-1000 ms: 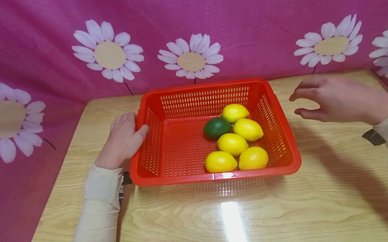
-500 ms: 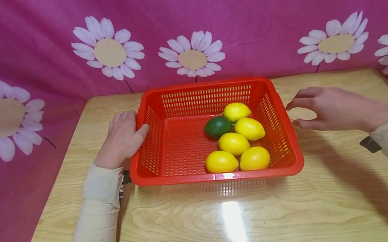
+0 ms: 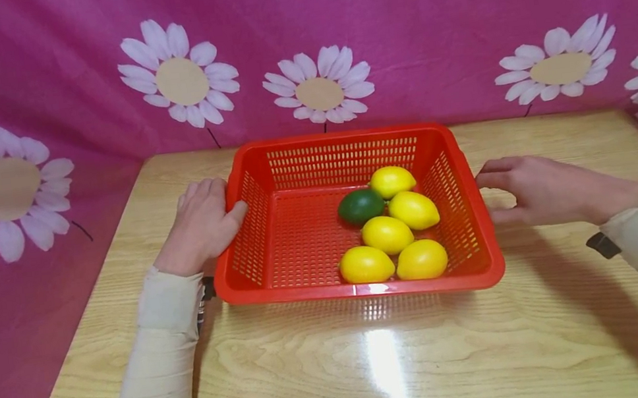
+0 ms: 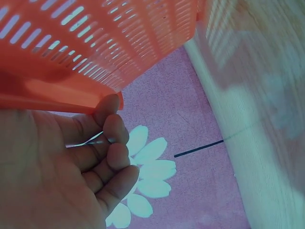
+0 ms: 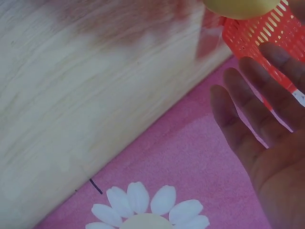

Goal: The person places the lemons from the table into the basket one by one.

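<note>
A red plastic basket [image 3: 294, 242] with slotted walls stands on the table. Inside, towards its right half, lie several yellow lemons [image 3: 387, 235] and one dark green, lemon-shaped fruit [image 3: 361, 207]. My left hand [image 3: 198, 227] grips the basket's left rim, thumb over the top; its fingers curl below the rim in the left wrist view. At the opposite end, my right hand [image 3: 557, 188] is beside the right wall, fingertips close to the rim; contact is unclear. Its fingers [image 5: 245, 95] are extended in the right wrist view, where a rounded yellow thing [image 5: 243, 7] is cut off above.
The light wood-grain table [image 3: 293, 375] extends in front of the basket and to both sides. Behind it hangs a magenta cloth [image 3: 417, 27] printed with large white daisies, close to the table's back edge.
My right hand has come left and down to the basket's right side. My left hand keeps its hold on the rim. The fruits keep their arrangement, while the whole view shifts slightly.
</note>
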Tool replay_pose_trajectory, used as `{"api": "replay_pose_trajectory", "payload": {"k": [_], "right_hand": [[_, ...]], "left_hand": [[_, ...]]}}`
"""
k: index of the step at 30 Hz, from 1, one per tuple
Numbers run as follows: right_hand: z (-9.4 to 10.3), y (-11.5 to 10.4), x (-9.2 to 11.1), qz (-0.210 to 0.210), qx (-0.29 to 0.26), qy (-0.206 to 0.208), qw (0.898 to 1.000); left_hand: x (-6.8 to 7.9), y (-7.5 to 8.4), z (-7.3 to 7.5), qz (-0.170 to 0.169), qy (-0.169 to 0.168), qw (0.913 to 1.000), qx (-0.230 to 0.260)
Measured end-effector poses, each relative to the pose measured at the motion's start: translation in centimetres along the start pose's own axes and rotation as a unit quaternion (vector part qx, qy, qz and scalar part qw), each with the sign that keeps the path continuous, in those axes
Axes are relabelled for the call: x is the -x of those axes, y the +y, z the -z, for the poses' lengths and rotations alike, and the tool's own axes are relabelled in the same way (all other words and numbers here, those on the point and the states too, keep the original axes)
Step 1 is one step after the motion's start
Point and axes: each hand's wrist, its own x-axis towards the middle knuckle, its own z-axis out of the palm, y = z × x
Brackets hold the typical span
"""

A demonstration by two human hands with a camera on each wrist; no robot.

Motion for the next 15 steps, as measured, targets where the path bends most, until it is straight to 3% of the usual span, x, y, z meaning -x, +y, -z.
{"api": "replay_pose_trajectory", "payload": {"k": [8,15], "right_hand": [[-0.9,-0.2,0.0,-0.019,-0.020,-0.042,0.999],[-1.6,-0.4,-0.1,-0.022,-0.037,-0.048,0.998]], "left_hand": [[0.0,0.1,0.0,-0.002,-0.001,1.0000,0.003],[0.0,0.1,0.1,-0.001,-0.002,1.0000,0.005]]}}
